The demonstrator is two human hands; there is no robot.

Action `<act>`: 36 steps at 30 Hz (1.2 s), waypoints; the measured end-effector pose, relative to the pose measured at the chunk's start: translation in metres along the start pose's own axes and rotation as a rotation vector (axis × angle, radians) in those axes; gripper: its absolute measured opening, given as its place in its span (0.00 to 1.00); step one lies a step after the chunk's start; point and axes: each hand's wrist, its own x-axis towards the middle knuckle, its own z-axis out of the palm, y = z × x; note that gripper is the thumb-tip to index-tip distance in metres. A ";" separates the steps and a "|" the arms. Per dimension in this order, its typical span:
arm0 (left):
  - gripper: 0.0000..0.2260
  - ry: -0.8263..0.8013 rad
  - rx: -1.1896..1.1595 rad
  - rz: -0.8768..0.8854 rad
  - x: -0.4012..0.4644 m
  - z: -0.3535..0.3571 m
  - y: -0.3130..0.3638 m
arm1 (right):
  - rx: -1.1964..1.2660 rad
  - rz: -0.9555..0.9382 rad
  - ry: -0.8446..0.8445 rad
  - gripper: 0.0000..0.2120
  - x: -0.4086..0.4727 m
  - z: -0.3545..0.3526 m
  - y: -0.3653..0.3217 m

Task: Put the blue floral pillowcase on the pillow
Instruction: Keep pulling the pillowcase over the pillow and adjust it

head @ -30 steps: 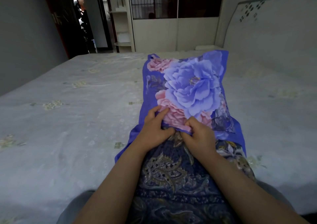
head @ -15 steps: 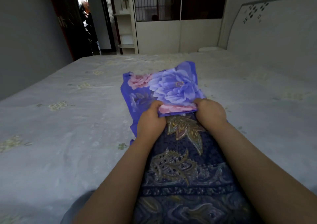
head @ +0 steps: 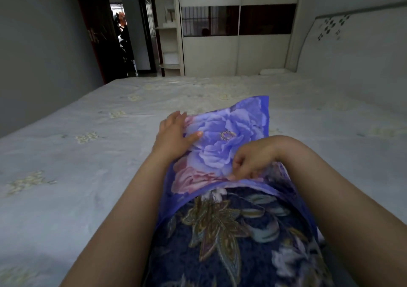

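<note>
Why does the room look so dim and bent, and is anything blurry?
Head view: dim, flat light, the brightest spot being the doorway; the wide lens bows the wardrobe and headboard; the pillow nearest the camera looks soft, while the pillowcase and both hands stay fairly sharp.

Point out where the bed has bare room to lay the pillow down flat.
Bare sheet stretches on the bed left of the left hand, out to the grey wall. More lies right of the right hand, toward the headboard, and beyond the pillowcase toward the wardrobe. The middle is crowded: both forearms, pillowcase and pillow.
</note>
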 end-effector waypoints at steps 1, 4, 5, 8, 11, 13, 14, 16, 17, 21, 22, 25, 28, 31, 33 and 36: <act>0.32 0.014 0.017 -0.016 0.005 0.011 -0.003 | 0.073 -0.027 0.035 0.15 0.002 -0.003 -0.003; 0.19 -0.076 -0.027 -0.111 0.002 0.049 -0.003 | 0.158 -0.144 0.404 0.13 0.026 -0.013 -0.004; 0.11 -0.049 -0.015 -0.115 0.000 0.058 -0.002 | 0.112 -0.153 0.588 0.11 0.038 -0.019 0.000; 0.05 0.093 0.068 -0.055 -0.008 0.069 0.006 | 0.021 -0.100 0.814 0.14 0.071 -0.036 0.018; 0.07 0.243 0.095 0.070 -0.015 0.070 0.002 | -0.104 -0.044 0.671 0.35 0.097 -0.044 0.033; 0.05 0.341 0.100 0.091 -0.021 0.066 0.002 | -0.084 -0.047 0.740 0.39 0.105 -0.038 0.031; 0.04 0.373 0.085 0.079 -0.024 0.062 0.003 | -0.061 -0.086 0.843 0.37 0.105 -0.030 0.027; 0.03 0.391 0.030 0.024 -0.028 0.054 0.009 | -0.095 -0.197 1.124 0.28 0.100 -0.009 0.020; 0.03 0.401 0.021 0.019 -0.029 0.053 0.013 | -0.111 -0.249 1.256 0.24 0.099 0.002 0.021; 0.01 0.345 -0.049 0.067 -0.033 0.051 0.036 | -0.094 -0.375 1.360 0.25 0.076 0.026 0.051; 0.01 0.302 -0.079 0.054 -0.032 0.050 0.040 | -0.158 -0.386 1.351 0.24 0.069 0.028 0.060; 0.05 0.208 -0.088 0.060 -0.030 0.050 0.045 | -0.310 -0.331 1.377 0.17 0.060 0.036 0.081; 0.10 0.234 -0.079 0.134 -0.033 0.054 0.047 | -0.355 -0.250 1.510 0.12 0.055 0.041 0.081; 0.20 0.281 0.018 0.235 -0.032 0.061 0.042 | -0.359 -0.224 1.652 0.09 0.045 0.041 0.069; 0.20 0.305 0.077 0.293 -0.029 0.066 0.034 | -0.320 -0.176 1.646 0.09 0.042 0.041 0.057; 0.13 0.411 0.010 0.345 -0.025 0.070 0.026 | -0.272 -0.060 1.418 0.15 0.041 0.033 0.043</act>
